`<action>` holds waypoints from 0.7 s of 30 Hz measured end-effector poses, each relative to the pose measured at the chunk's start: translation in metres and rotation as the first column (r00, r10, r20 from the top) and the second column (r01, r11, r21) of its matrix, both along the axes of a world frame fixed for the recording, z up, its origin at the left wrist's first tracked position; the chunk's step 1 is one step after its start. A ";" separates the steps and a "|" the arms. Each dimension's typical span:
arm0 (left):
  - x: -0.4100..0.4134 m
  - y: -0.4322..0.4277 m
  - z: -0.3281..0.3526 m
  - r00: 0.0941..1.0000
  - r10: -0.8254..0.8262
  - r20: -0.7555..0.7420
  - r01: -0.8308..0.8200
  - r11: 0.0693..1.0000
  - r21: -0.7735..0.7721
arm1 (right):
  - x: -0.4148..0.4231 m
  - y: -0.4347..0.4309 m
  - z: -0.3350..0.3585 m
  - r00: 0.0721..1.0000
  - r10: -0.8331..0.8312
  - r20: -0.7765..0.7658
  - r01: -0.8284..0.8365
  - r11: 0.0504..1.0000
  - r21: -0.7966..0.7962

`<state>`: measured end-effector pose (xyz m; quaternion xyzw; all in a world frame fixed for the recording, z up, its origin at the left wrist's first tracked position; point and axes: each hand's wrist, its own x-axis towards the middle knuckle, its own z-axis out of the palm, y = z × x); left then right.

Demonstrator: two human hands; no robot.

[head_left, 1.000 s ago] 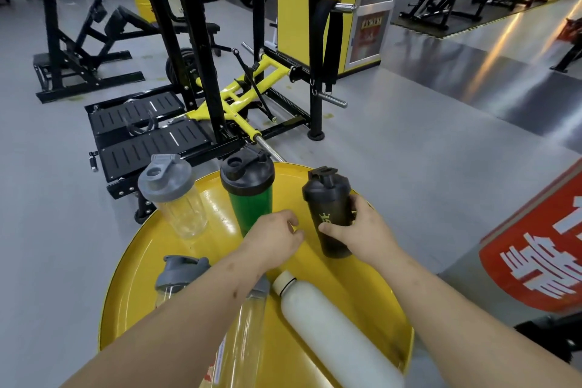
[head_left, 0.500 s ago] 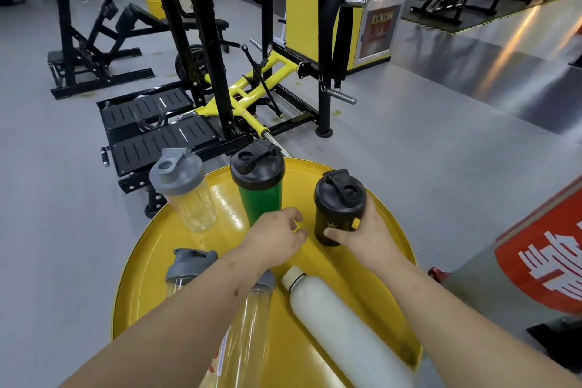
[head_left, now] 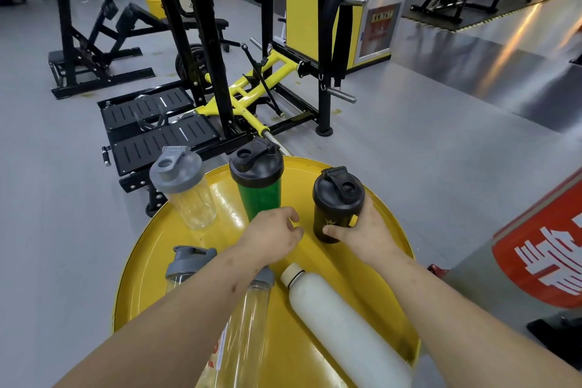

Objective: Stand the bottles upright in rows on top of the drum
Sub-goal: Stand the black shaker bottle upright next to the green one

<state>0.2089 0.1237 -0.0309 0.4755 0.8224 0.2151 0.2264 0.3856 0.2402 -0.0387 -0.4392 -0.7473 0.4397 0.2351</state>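
Three shakers stand upright in a back row on the yellow drum top (head_left: 151, 261): a clear one with a grey lid (head_left: 185, 189), a green one with a black lid (head_left: 258, 183) and a black one (head_left: 337, 201). My right hand (head_left: 365, 230) grips the black shaker's lower side. My left hand (head_left: 271, 235) hovers in front of the green shaker, fingers loosely curled, holding nothing. A white bottle (head_left: 343, 327) lies on its side near me. A clear bottle (head_left: 242, 324) lies under my left forearm. Another grey-lidded shaker (head_left: 185, 264) is partly hidden by that arm.
A black and yellow gym machine (head_left: 220, 98) with footplates stands on the grey floor just beyond the drum. A red sign with white characters (head_left: 541, 249) is at the right. More black gym frames fill the background.
The black shaker has gone from tilted in my right hand to standing upright on the drum. My left hand has stayed near the green shaker. The camera has shifted slightly.
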 end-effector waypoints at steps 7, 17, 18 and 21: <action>0.001 -0.003 0.005 1.000 -0.013 0.000 0.013 1.000 -0.019 | 0.001 0.000 0.003 0.999 0.020 0.025 -0.019 0.999 -0.029; -0.007 -0.041 0.023 0.998 -0.042 -0.051 0.045 0.997 0.057 | 0.017 -0.023 0.016 0.905 -0.082 0.418 0.106 0.994 -0.033; -0.008 -0.046 0.025 0.998 -0.046 -0.052 0.049 0.997 0.061 | 0.016 -0.027 0.021 0.859 -0.080 0.505 0.099 0.995 -0.012; -0.017 -0.062 0.033 0.994 -0.077 -0.071 0.083 0.993 0.087 | 0.009 -0.048 0.034 0.773 -0.033 0.634 0.037 0.999 0.008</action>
